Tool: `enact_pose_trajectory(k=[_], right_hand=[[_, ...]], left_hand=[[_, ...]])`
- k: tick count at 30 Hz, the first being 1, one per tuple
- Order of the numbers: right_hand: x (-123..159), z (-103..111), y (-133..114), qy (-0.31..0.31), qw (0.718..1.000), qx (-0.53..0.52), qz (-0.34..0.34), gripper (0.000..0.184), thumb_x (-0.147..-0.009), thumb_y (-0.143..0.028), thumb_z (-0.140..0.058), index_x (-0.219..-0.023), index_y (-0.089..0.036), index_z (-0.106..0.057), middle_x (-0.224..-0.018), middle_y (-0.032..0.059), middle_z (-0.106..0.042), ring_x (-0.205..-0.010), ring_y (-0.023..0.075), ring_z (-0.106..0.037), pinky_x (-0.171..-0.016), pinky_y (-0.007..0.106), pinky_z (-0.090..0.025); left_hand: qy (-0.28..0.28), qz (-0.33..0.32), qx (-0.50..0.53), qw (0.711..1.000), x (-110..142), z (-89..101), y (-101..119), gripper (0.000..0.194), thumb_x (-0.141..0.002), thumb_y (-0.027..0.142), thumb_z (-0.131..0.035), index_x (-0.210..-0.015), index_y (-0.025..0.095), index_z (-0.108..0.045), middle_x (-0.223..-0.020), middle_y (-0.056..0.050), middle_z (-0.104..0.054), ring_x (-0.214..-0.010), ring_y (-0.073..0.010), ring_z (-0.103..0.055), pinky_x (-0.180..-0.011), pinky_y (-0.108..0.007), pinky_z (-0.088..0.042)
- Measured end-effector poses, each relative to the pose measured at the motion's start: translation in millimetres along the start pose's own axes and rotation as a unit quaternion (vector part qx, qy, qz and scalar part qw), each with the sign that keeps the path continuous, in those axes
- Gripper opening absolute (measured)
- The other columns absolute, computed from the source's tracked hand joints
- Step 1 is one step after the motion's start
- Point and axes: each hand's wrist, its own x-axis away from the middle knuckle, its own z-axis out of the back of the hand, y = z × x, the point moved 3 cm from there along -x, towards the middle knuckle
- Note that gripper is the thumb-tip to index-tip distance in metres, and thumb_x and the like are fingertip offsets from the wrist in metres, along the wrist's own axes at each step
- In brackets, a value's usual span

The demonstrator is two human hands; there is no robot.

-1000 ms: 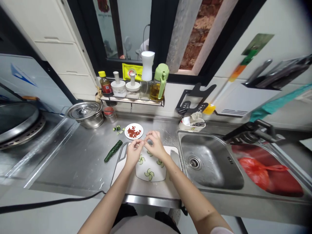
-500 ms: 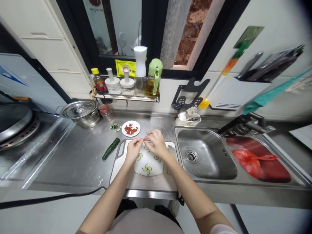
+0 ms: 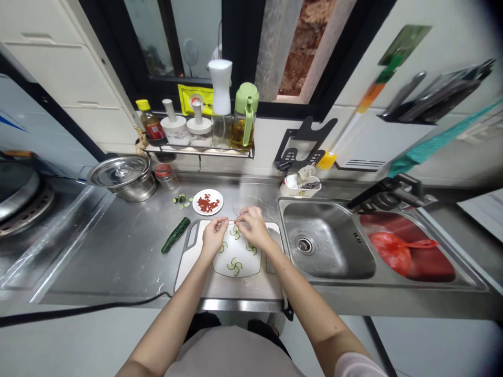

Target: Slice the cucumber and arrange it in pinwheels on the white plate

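My left hand [image 3: 214, 234] is over the far left part of a white plate [image 3: 223, 268], thumb and finger pinched together. Whatever is in that pinch is too small to make out. Close beside it, my right hand [image 3: 253, 229] pinches a tiny red piece, seemingly a goji berry [image 3: 236, 223], above the plate's far edge. Thin green-edged cucumber slices [image 3: 234, 267] lie on the plate in several pinwheel shapes. Under the plate is a cutting board [image 3: 191, 272]. Behind my left hand, a small white dish [image 3: 219, 208] holds many red goji berries [image 3: 207, 203].
Left of the board lie a cucumber piece [image 3: 175, 235] and cucumber scraps [image 3: 183, 200]. A lidded steel pot [image 3: 135, 183] stands farther left. To the right is a sink [image 3: 326, 241] with a red plastic bag [image 3: 393, 253] in its red basin. Bottles and jars line a wall rack [image 3: 196, 151].
My fingertips were together at one red piece; now the hands are slightly apart, with the red piece at my right fingertips. The whole view has shifted slightly.
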Motion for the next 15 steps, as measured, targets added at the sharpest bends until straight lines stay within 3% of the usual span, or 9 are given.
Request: enact_pose_trajectory(k=[3, 7, 15], right_hand=[[6, -15, 24, -0.012, 0.998, 0.018, -0.056, 0.015, -0.089, -0.027, -0.055, -0.087, -0.022, -0.07, -0.106, 0.0076, -0.056, -0.108, 0.0242, -0.042, -0.097, 0.039, -0.035], [14, -38, 46, -0.041, 0.993, 0.045, -0.099, 0.014, -0.087, -0.026, -0.056, -0.086, -0.021, -0.07, -0.105, 0.0068, -0.056, -0.106, 0.0237, -0.042, -0.096, 0.037, -0.033], [23, -62, 51, -0.078, 0.988, 0.066, -0.117, 0.017, -0.089, -0.029, -0.054, -0.085, -0.02, -0.068, -0.107, 0.0065, -0.056, -0.106, 0.0235, -0.041, -0.092, 0.034, -0.031]], left_hand=[[0.021, -0.011, -0.143, 0.989, -6, 6.0, -8, 0.025, -0.08, 0.038, -0.061, -0.094, 0.02, -0.07, -0.079, -0.002, -0.068, -0.068, -0.0143, -0.056, -0.069, -0.026, -0.041], [-0.011, -0.015, -0.298, 0.954, -8, 1.8, -10, 0.017, -0.083, 0.034, -0.059, -0.092, 0.024, -0.069, -0.086, -0.003, -0.07, -0.088, -0.0207, -0.059, -0.08, -0.032, -0.037], [-0.071, -0.002, -0.396, 0.915, -10, -21.5, -16, 0.015, -0.083, 0.032, -0.059, -0.093, 0.025, -0.068, -0.096, -0.005, -0.07, -0.102, -0.026, -0.057, -0.086, -0.037, -0.03]])
